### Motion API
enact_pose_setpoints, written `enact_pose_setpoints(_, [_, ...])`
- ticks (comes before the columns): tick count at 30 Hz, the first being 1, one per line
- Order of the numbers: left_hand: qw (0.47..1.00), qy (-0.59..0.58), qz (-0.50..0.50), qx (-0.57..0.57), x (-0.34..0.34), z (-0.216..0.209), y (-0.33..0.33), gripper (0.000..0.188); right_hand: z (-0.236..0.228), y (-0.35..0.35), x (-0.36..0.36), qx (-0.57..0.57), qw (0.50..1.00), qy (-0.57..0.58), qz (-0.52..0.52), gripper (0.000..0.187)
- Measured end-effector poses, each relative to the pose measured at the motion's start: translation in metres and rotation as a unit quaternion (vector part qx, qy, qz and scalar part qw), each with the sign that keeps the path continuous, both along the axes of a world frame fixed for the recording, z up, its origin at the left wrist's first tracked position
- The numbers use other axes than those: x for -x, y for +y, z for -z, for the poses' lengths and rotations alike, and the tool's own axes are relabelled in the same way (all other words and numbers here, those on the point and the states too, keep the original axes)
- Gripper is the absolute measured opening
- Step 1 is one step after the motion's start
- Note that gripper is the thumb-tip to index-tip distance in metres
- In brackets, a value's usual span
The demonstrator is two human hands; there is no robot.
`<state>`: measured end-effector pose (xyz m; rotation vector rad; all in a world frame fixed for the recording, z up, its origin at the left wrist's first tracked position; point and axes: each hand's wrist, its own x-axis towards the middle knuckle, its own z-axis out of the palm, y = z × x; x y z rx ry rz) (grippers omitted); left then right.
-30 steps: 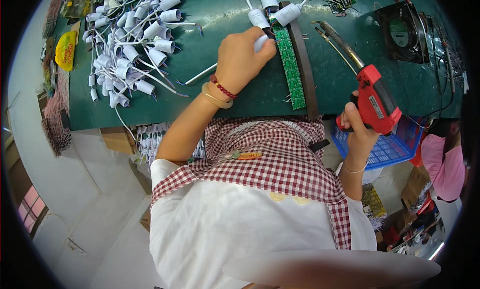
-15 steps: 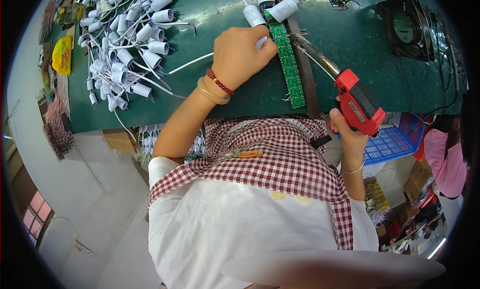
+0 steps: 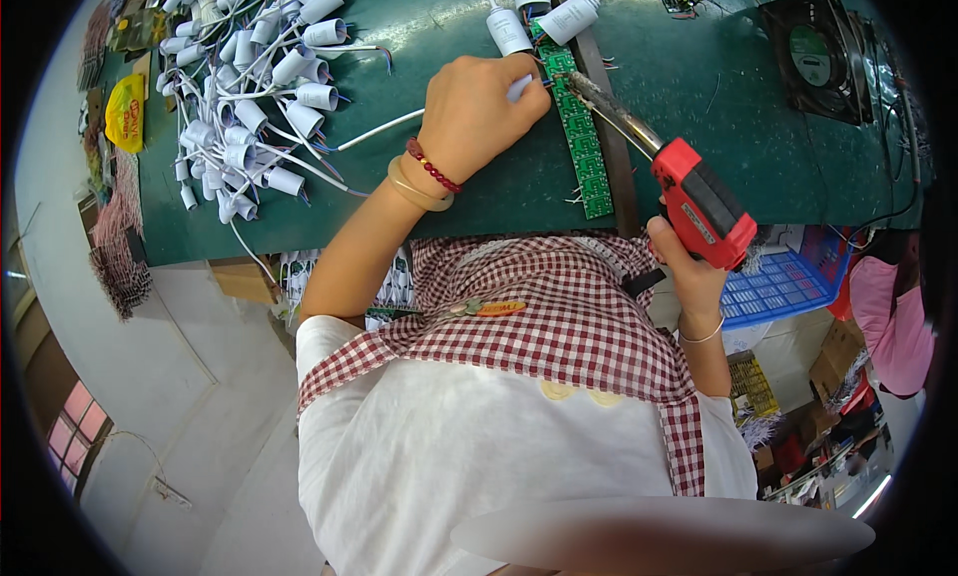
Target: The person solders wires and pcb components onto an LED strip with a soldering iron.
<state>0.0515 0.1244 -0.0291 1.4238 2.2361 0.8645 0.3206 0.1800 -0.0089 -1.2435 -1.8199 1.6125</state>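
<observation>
My left hand is closed in a pinch round a white plastic cylinder, mostly hidden by the fingers. Thin wire ends show beyond the fingertips, at the upper part of a green circuit board strip. My right hand grips the handle of a red soldering gun. Its metal tip meets or nearly meets the board beside those wires; exact contact is too small to tell. The strip lies along a dark bar. White cylinders with cables sit at the strip's far end.
A large heap of white cylinders with cables covers the table's left side. One white cable runs from it toward my left hand. A black fan stands at the far right. A blue basket is below the table edge.
The soldering gun has shifted slightly left, bringing its tip over the board near the wire ends. My left hand has barely moved and keeps its pinch.
</observation>
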Motion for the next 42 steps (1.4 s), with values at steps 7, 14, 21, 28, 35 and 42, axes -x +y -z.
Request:
enact_pose_setpoints(7, [0.999, 0.031, 0.002, 0.02, 0.001, -0.003, 0.002, 0.018, 0.001, -0.001, 0.002, -0.023, 1.0, 0.007, -0.006, 0.025])
enact_pose_setpoints(14, [0.999, 0.033, 0.013, 0.031, 0.004, -0.002, 0.004, 0.02, 0.004, -0.001, 0.003, -0.073, 0.995, -0.029, -0.056, 0.023])
enact_pose_setpoints(21, [0.998, 0.039, 0.018, 0.041, 0.005, -0.004, 0.005, 0.021, 0.0, -0.002, 0.005, -0.074, 0.997, -0.001, -0.028, 0.02])
enact_pose_setpoints(28, [0.997, 0.052, 0.034, 0.042, 0.007, -0.006, 0.006, 0.022, 0.008, -0.004, -0.001, -0.048, 0.998, -0.018, -0.048, 0.02])
enact_pose_setpoints(35, [0.995, 0.069, 0.043, 0.057, 0.008, -0.006, 0.007, 0.021, 0.012, 0.001, -0.011, -0.112, 0.993, 0.012, -0.018, 0.028])
enact_pose_setpoints(42, [0.995, 0.072, 0.041, 0.055, 0.007, -0.007, 0.007, 0.022, 0.009, 0.004, -0.011, -0.109, 0.994, 0.016, -0.017, 0.031])
